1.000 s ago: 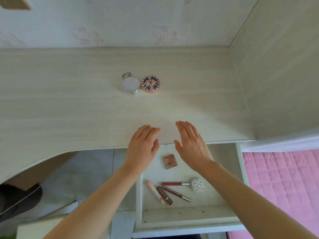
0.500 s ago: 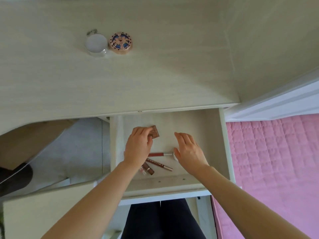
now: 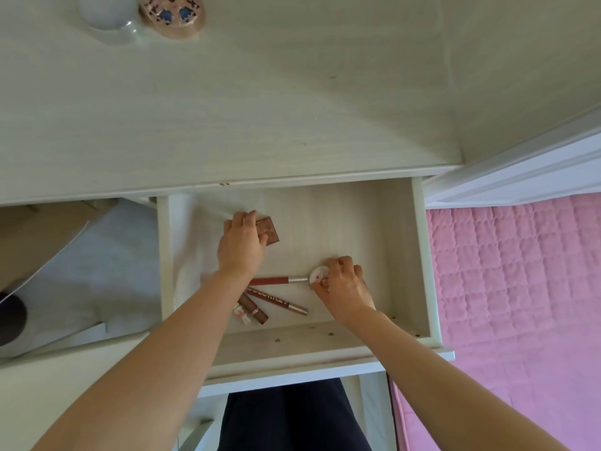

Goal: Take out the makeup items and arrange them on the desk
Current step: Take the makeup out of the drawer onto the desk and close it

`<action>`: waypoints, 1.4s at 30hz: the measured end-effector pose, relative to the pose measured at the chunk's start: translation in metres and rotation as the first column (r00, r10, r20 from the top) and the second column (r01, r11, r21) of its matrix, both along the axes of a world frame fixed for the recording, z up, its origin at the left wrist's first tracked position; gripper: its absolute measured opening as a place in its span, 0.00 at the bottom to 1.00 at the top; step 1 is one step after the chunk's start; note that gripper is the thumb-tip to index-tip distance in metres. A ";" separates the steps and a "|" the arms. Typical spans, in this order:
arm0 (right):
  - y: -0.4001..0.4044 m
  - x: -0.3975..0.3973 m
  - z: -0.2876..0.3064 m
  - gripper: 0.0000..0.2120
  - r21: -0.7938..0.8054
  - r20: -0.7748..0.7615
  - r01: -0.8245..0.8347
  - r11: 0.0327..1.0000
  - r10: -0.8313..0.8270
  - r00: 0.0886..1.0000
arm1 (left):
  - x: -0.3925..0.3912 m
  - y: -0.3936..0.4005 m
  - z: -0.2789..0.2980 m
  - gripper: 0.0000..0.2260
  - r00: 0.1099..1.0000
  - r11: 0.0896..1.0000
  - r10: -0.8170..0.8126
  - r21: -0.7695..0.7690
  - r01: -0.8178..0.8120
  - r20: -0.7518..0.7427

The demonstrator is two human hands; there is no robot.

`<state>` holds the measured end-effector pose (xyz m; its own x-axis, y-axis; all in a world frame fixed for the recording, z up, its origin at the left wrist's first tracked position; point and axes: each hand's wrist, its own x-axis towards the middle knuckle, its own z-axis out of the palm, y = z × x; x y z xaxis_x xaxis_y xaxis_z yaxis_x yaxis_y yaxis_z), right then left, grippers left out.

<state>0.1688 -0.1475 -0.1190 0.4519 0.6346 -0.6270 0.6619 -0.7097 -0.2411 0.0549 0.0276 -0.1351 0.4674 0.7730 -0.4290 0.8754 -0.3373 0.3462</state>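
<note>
Nearest you, three slim tubes [image 3: 270, 299] lie loose at the drawer's [image 3: 419, 255] front, at 6 o'clock from your left hand; leave them for later. Your right hand [image 3: 341, 284] curls around the small round compact [image 3: 318, 275] at 3 o'clock of the tubes: seat your fingertips under its rim before lifting. Your left hand [image 3: 242, 245] closes on the square brown palette [image 3: 269, 231]; pinch opposite edges. Then carry both to 12 o'clock, beside the two round cases [image 3: 143, 14] on the desk [image 3: 292, 109].
</note>
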 end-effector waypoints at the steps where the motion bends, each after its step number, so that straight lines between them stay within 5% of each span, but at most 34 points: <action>1: -0.002 -0.003 -0.002 0.27 0.000 0.028 -0.017 1.000 0.017 0.999 | 0.001 -0.001 -0.003 0.24 1.000 1.000 -0.005 0.007 0.005 -0.013; 20: -0.005 -0.015 -0.001 0.25 0.068 -0.029 0.015 0.998 -0.014 1.000 | -0.006 -0.022 0.000 0.13 0.969 0.998 0.062 -0.010 -0.062 0.240; 31: 0.002 -0.006 0.023 0.21 0.156 -0.206 0.320 0.934 -0.286 0.936 | -0.030 -0.032 0.030 0.10 0.896 0.956 0.262 -0.226 -0.189 0.359; 42: 0.050 -0.012 0.118 0.15 0.322 -0.448 0.537 0.780 -0.374 0.812 | -0.056 -0.008 0.120 0.12 0.676 0.855 0.514 -0.386 -0.347 0.528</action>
<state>0.1564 -0.0974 -0.0013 0.5640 0.6403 -0.5214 0.1016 -0.6805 -0.7257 -0.0015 0.0195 -0.0152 0.3262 0.8672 -0.3762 0.4844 0.1883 0.8543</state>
